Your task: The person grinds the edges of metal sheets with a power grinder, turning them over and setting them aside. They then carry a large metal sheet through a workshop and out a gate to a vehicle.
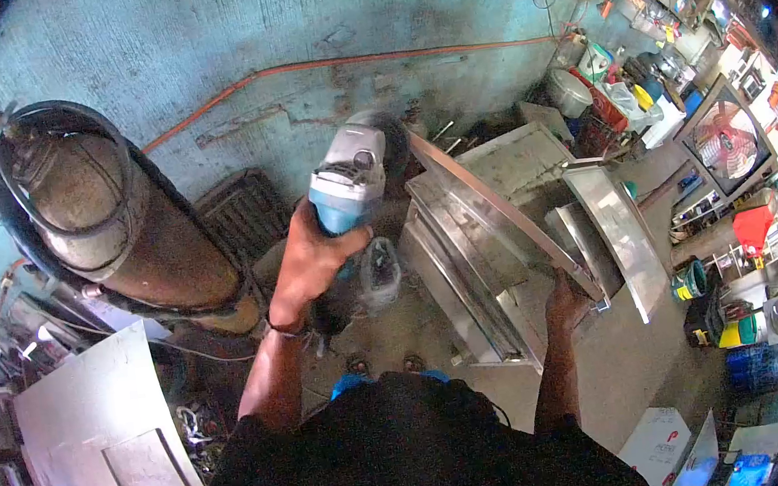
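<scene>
Grasps a grinder (344, 188) in the left hand (310, 263) — just beside the far end of a long metal strip (506, 214), cannot tell whether touching. Clasps the strip's near end in the right hand (564, 305), beside a metal frame (461, 268). Faces a blue wall (221, 32), with a gas cylinder (157, 245) to the left.

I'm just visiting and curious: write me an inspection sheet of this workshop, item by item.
Surface: bare floor shows beneath the work.
Job's things: angle grinder at the far end of a long metal strip; contact unclear.
Clutter: mixed containers and tools crowd the right side; pale sheet at lower left.
Hands: left hand grips the grinder; right hand holds the strip's near end.
Cables: orange line along the wall; grinder's cord not distinguishable.
Surroundings: worn blue wall, gas cylinder, fan.
</scene>
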A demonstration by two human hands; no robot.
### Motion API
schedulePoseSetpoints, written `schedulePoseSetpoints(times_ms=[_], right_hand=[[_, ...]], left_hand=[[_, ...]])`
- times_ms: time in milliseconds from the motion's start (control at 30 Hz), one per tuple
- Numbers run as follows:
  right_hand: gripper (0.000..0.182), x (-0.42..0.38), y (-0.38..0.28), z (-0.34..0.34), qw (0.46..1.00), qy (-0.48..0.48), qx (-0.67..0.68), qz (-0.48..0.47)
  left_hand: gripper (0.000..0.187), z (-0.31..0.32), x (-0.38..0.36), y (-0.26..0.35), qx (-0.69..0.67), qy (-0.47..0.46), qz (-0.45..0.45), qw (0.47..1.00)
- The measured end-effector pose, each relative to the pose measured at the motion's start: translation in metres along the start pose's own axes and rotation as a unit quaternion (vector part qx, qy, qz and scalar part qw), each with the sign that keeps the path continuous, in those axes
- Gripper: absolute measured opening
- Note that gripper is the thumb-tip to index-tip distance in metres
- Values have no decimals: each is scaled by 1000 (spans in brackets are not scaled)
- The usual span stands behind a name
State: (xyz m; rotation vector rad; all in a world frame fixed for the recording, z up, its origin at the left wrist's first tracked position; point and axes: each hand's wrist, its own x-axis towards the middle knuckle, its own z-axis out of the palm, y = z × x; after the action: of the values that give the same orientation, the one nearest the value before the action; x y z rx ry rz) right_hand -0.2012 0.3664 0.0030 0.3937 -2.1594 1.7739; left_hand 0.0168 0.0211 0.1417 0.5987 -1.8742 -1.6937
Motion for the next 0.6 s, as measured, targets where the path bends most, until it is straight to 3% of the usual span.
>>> schedulePoseSetpoints(times_ms=[33, 67, 100, 133, 167, 300, 367, 400, 500, 567, 600], right_hand=[[23, 4, 30, -10, 972, -12, -185, -144], [24, 6, 30, -11, 890, -23, -360, -280], [24, 5, 30, -10, 889, -23, -360, -281], [25, 3, -7, 2, 962, 0, -251, -110], [26, 2, -28, 10, 989, 23, -129, 65], [28, 1, -14, 14, 999, 12, 0, 31], [28, -2, 26, 16, 993, 115, -3, -16], [28, 0, 40, 12, 993, 119, -2, -17], [26, 3, 30, 5, 997, 48, 22, -51], [19, -1, -57, 11, 985, -27, -161, 58], [19, 0, -54, 13, 985, -25, -160, 59]], left_hand=[[54, 3, -2, 3, 2, -9, 26, 1000], [54, 5, -3, 6, 4, -17, 53, 998], [54, 7, -6, 8, 3, -17, 53, 998], [54, 9, -8, 9, 9, -31, 47, 998], [55, 11, -11, 13, 15, -45, 43, 998], [57, 16, -15, 16, -6, -42, 59, 997], [58, 14, -12, 14, 1, -34, 50, 998], [58, 13, -9, 13, 7, -23, 42, 999], [58, 12, -8, 10, 37, -43, 41, 998], [59, 19, -15, 12, 16, -55, 50, 997], [61, 26, -19, 16, -9, -54, 54, 997]])
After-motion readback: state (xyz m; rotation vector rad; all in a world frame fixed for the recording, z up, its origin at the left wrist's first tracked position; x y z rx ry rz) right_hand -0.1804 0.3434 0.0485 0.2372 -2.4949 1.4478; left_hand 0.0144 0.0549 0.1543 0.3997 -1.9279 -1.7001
